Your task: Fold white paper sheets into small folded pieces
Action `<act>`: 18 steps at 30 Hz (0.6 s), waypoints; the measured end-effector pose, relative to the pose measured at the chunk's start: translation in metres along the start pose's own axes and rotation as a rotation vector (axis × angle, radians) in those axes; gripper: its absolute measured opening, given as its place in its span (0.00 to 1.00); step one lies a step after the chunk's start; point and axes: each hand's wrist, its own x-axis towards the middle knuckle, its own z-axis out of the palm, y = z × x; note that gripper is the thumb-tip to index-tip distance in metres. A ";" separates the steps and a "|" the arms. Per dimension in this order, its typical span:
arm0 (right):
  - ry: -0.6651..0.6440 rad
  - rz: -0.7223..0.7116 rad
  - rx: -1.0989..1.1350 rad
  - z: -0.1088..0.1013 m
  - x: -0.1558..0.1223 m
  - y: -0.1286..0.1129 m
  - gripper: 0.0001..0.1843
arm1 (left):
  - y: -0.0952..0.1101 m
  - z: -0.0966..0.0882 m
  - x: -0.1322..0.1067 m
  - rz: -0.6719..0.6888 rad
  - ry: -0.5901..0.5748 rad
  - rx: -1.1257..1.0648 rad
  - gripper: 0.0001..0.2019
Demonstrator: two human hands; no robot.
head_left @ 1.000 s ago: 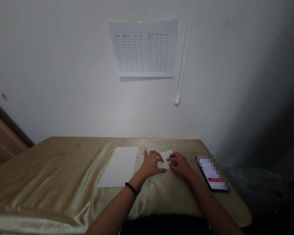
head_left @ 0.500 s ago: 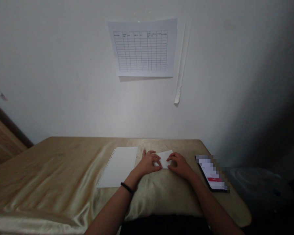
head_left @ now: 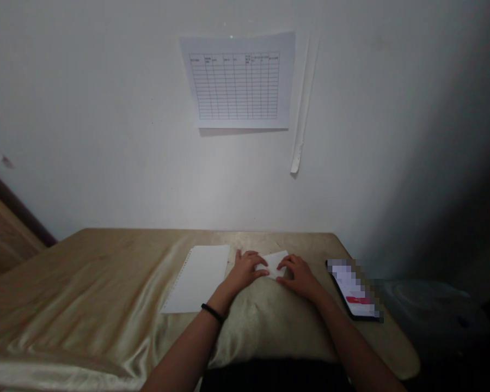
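Left hand (head_left: 245,269): shifted toward nine o'clock, fingers slightly apart
Right hand (head_left: 301,275): fingers curled narrow
White paper (head_left: 273,266): between both hands' fingertips; cannot tell if gripped

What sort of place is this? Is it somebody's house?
Maybe a room in a home, or a small workroom; I can't tell which. A cloth-covered table stands by a plain wall, with a printed chart above.

On table (head_left: 106,283): sheet (head_left: 200,277) left, paper (head_left: 273,262) middle, phone (head_left: 348,287) right; wall (head_left: 126,136) behind.

small white paper (head_left: 273,263) between fingers (head_left: 288,261)
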 end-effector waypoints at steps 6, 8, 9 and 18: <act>-0.014 0.009 -0.015 -0.001 0.000 -0.003 0.15 | -0.010 -0.004 -0.003 -0.013 -0.019 -0.041 0.14; -0.015 0.010 -0.019 -0.001 0.000 -0.003 0.15 | -0.010 -0.004 -0.002 -0.032 -0.009 -0.031 0.13; -0.014 0.010 -0.021 -0.001 0.000 -0.003 0.15 | -0.008 -0.003 -0.002 -0.046 0.001 -0.028 0.12; -0.019 0.022 -0.021 0.001 0.000 -0.001 0.17 | 0.012 0.004 -0.003 0.005 0.069 -0.006 0.15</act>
